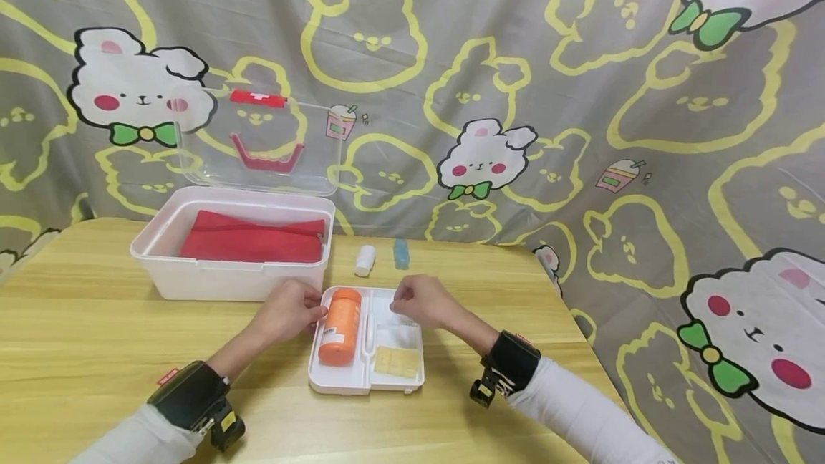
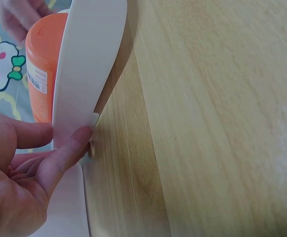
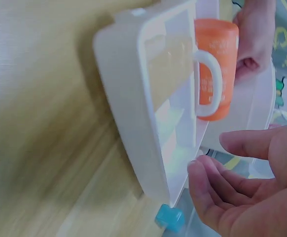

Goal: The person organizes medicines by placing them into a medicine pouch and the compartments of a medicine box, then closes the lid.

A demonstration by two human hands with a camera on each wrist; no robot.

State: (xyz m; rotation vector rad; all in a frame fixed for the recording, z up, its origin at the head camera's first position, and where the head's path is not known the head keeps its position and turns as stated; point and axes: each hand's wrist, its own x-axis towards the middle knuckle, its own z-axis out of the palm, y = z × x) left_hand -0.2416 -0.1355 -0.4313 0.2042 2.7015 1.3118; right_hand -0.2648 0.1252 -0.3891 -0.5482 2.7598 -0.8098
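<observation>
A white divided tray (image 1: 314,372) with a small white handle (image 3: 213,84) lies on the table. An orange bottle (image 1: 341,328) lies along its left section, and several beige adhesive strips (image 1: 396,361) fill the near right compartment. My left hand (image 1: 293,311) pinches the tray's left wall; in the left wrist view the thumb is on one side and a finger (image 2: 67,155) on the other. Over the far right compartment hovers my right hand (image 1: 425,301). The right wrist view shows its thumb (image 3: 247,143) and fingertips apart, with nothing visible between them.
Left of the tray stands a white box (image 1: 232,279) with its clear lid (image 1: 206,156) raised and a red pouch (image 1: 251,238) inside. Behind the tray are a small white roll (image 1: 364,261) and a blue item (image 1: 401,254). A patterned curtain (image 1: 399,127) hangs behind the table.
</observation>
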